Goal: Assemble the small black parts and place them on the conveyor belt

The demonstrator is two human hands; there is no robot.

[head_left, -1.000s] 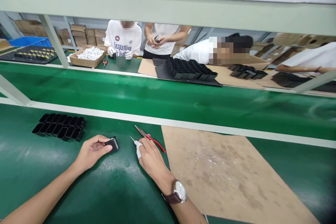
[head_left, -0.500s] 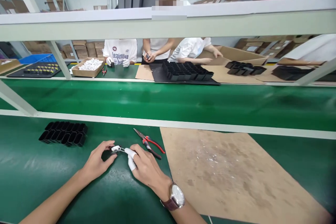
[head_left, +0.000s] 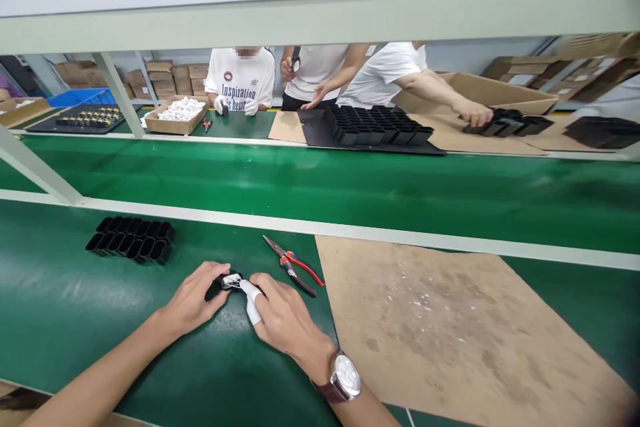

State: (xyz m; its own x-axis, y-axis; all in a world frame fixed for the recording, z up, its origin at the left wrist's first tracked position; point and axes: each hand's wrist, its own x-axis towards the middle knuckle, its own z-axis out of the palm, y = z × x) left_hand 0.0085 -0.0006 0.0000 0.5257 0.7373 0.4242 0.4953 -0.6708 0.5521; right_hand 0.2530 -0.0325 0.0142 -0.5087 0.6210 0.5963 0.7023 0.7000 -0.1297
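The green bench (head_left: 75, 307) is spread beneath both sets of fingers, and a stained cardboard sheet (head_left: 425, 320) is laid to the right of the right fingers. Beyond the left fingers, open-topped black housings (head_left: 133, 240) are grouped in 2 rows. Red-and-black long-nose pliers (head_left: 287, 259) are placed just beyond the right fingers, untouched.

A single black housing (head_left: 215, 289) is pinched between the thumb and fingers of the left hand (head_left: 193, 303), its opening turned toward the right fingers. A white insert (head_left: 231, 280) is seen at that opening. The fingers of the right hand (head_left: 287, 320), partly wrapped in white finger covers (head_left: 254, 309), are pressed together around what is judged to be a thin metal tool (head_left: 237, 285), its tip brought to the insert.

The step in hand is judged to be fine work on the insert at the mouth of the housing. For any further move, a firm left pinch and small, controlled tip motion would be called for.

Beyond the fingers, co-workers are partly cut off by the overhead beam (head_left: 320, 20). The housing is largely covered by the left fingers; the tool's shank is hidden by the right, and its exact contact cannot be told.
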